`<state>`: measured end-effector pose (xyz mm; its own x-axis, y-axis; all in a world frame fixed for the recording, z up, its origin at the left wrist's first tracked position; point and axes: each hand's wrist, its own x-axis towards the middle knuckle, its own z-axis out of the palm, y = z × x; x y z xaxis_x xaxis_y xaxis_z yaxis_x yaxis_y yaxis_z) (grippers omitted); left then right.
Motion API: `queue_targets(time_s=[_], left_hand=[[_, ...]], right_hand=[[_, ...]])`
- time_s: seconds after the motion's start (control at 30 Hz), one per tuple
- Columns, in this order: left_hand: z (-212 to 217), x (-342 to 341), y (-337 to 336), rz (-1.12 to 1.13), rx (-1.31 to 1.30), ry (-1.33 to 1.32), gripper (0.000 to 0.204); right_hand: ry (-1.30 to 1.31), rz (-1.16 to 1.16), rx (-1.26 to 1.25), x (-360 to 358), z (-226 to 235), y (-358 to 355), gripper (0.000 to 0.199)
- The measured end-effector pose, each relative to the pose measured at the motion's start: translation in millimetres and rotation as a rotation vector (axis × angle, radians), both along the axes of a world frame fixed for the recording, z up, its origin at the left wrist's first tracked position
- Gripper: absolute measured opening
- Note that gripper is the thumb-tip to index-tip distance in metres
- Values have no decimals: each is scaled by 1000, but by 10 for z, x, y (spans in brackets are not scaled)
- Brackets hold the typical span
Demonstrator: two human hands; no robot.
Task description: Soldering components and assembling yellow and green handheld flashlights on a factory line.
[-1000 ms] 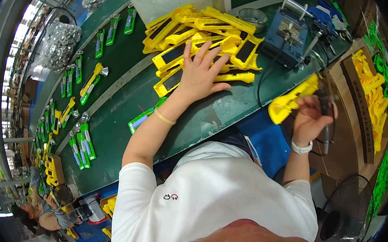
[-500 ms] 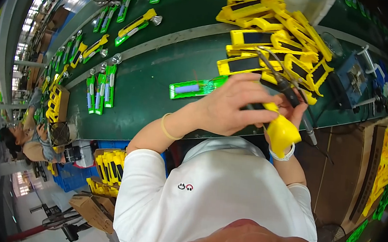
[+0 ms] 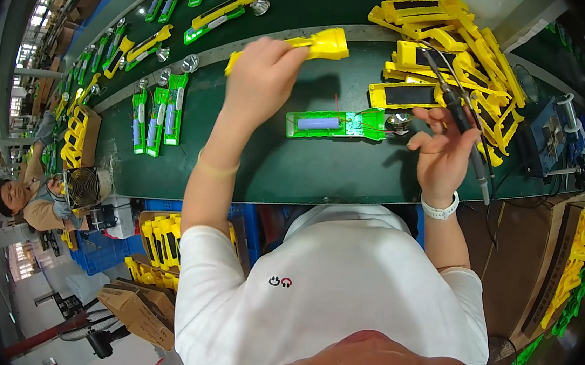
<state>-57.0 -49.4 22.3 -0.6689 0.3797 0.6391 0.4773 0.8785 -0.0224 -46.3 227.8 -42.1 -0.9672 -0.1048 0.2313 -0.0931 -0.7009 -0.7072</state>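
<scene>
My left hand [image 3: 264, 74] is closed around a yellow plastic flashlight casing [image 3: 331, 43], raised over the bench left of centre. Its flared end sticks out to the right of my fist. My right hand [image 3: 445, 151] has a soldering iron [image 3: 480, 176] lodged between thumb and palm, tip pointing up and away, while the other fingers are loosely bent. Between the hands lies an opened green flashlight casing [image 3: 297, 130] with a purple battery cell [image 3: 318, 123], a lit circuit board [image 3: 364, 125] and thin wires. A silver reflector [image 3: 398, 124] sits at its right end, near my right fingertips.
Yellow casings [image 3: 403, 96] are heaped at the back right, beside a blue soldering stand [image 3: 547, 133] with a solder spool. Several green units [image 3: 155, 123] stand at the left. Beyond a grey rail [image 3: 208, 72], more assemblies line the bench. A co-worker [image 3: 23, 202] sits far left.
My left hand has carried the yellow casing from in front of me up and left, away from my right hand. The right hand has opened somewhat, still with the soldering iron.
</scene>
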Motion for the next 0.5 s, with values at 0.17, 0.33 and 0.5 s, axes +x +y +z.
queue_targets(time_s=[0.17,0.33,0.5], left_hand=[[-332,-59,200,-4,-232,-412,13],[166,716,-128,17,503,-449,10],[-440,1152,-318,504,214,-646,64]], right_hand=[[14,-73,93,99,-142,53,48],[-80,-227,132,275,-407,473,46],[-35,-209,206,242,-363,473,30]])
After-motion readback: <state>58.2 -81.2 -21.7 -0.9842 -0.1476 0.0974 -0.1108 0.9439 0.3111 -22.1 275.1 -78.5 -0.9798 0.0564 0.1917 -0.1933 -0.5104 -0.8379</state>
